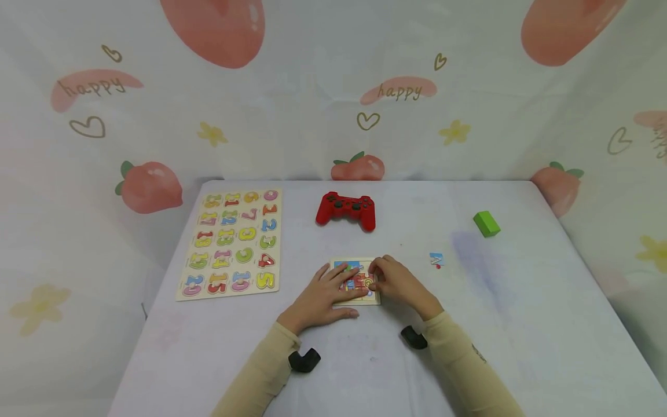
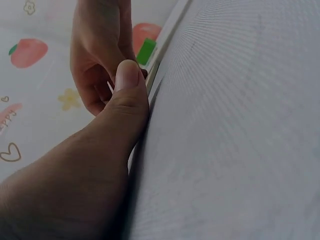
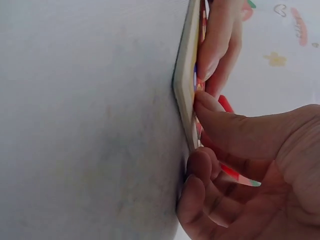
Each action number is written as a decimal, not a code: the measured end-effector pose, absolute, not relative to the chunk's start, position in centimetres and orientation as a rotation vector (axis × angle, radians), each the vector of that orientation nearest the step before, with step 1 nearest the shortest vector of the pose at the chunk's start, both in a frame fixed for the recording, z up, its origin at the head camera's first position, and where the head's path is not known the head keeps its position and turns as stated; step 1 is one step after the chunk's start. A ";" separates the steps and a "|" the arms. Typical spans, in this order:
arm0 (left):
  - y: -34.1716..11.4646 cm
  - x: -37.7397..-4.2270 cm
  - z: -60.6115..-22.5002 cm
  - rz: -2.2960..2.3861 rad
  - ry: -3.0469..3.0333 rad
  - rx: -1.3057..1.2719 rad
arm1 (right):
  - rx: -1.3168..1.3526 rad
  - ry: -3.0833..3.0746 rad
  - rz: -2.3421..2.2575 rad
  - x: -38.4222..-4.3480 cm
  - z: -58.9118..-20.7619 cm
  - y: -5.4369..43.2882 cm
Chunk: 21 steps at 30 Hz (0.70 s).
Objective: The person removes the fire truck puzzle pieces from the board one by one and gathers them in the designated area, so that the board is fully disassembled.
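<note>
A small wooden-framed jigsaw puzzle (image 1: 353, 301) with a colourful picture lies on the table. My left hand (image 1: 328, 298) rests across its left part, fingers spread and straight, covering much of the picture. The left thumb lies by the near edge. At the right edge my right hand (image 1: 398, 284) holds the puzzle with curled fingers, the thumb on its top face. In the right wrist view that thumb (image 3: 215, 112) presses just inside the pale frame (image 3: 185, 75). Whether a single piece is pinched there, I cannot tell. A loose blue puzzle piece (image 1: 436, 259) lies farther right.
Left of the hands lies a large number puzzle board (image 1: 228, 246). A red game controller (image 1: 346, 211) sits behind the small puzzle. Toward the back right stands a green block (image 1: 487, 223). A printed curtain (image 1: 312, 116) hangs behind the table.
</note>
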<state>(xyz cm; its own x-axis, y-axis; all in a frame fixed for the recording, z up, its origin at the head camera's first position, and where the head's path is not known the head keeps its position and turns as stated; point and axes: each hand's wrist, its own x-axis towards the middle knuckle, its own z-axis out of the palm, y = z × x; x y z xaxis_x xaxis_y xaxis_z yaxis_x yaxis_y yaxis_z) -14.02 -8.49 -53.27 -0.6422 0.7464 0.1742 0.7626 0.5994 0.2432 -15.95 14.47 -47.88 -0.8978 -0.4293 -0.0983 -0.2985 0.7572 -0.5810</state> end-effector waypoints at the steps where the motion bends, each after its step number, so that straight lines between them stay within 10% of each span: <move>1: -8.5 -14.0 -53.2 -0.462 -2.762 -1.303 | -0.569 2.722 -0.851 -16.0 -47.9 14.4; 21: -8.4 -14.0 -53.2 -0.489 -2.826 -1.276 | -0.309 2.653 -1.055 -17.1 -48.3 14.2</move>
<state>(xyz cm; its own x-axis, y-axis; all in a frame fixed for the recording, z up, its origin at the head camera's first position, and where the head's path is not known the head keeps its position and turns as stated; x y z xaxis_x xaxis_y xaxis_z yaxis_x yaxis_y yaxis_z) -14.05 -8.44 -53.18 -0.6696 0.7314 0.1291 0.7323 0.6211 0.2791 -17.13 14.18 -48.32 -0.9410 -0.2930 -0.1691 -0.0968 0.7122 -0.6952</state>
